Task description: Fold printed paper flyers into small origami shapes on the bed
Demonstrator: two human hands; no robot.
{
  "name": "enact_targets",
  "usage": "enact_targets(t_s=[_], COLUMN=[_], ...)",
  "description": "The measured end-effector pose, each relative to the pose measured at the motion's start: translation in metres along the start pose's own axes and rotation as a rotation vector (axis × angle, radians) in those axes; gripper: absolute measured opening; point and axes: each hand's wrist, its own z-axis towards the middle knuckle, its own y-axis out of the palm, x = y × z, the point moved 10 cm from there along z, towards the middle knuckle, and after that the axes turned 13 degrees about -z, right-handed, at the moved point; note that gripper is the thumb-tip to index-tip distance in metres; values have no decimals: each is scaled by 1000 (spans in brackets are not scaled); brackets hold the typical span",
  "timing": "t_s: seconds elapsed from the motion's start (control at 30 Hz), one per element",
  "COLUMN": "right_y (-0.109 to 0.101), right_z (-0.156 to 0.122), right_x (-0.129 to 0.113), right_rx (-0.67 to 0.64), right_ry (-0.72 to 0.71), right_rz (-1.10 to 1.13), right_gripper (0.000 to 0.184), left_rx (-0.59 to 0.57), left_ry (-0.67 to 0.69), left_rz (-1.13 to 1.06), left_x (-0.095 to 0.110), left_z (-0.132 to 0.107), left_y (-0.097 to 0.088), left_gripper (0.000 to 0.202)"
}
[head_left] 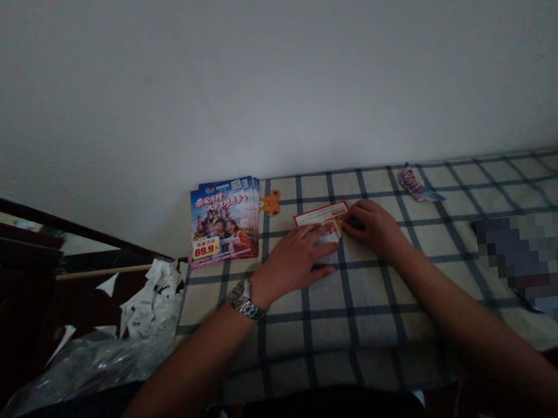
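A red-and-white printed sheet (320, 216) lies on the checked cloth (367, 293) in front of me, partly folded. My left hand (294, 258), with a metal watch on its wrist, lies flat with fingers stretched over the sheet's near part. My right hand (375, 225) has its fingers curled and pinched on the sheet's right edge. A stack of colourful flyers (224, 220) sits to the left, apart from both hands.
A small folded paper piece (416, 184) lies at the back right near the wall. An orange figure (271, 203) shows beside the flyer stack. Torn white paper scraps (144, 303) and clear plastic (86, 365) lie off the cloth's left edge. A blurred-out object (534, 262) sits at right.
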Motion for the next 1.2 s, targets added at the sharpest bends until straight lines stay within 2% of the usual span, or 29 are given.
enact_targets(t_s=[0.17,0.47,0.67,0.87,0.97,1.2], right_y=[-3,-7,-12,-13,-13,-2], right_z=[1,5,4,1,0,1], right_x=[2,24,28,31,27,-5], right_rx=[14,74,124,111,108,56], right_ry=[51,213,253,253,201,-81], right_rz=[-14,-68,-118,-87,-40,118], right_gripper=[4,7,11,10,10,13], left_rx=[6,9,17,23,12,8], left_ry=[1,4,6,13,5,-5], left_rz=[2,-6,-19,2,-2,-1], left_x=[0,-1,-2,-3,-4,-2], left_z=[0,-1,-1,-2,-2,-1], left_y=[-1,1,2,2,3,2], left_gripper=[46,47,45,47,48,46])
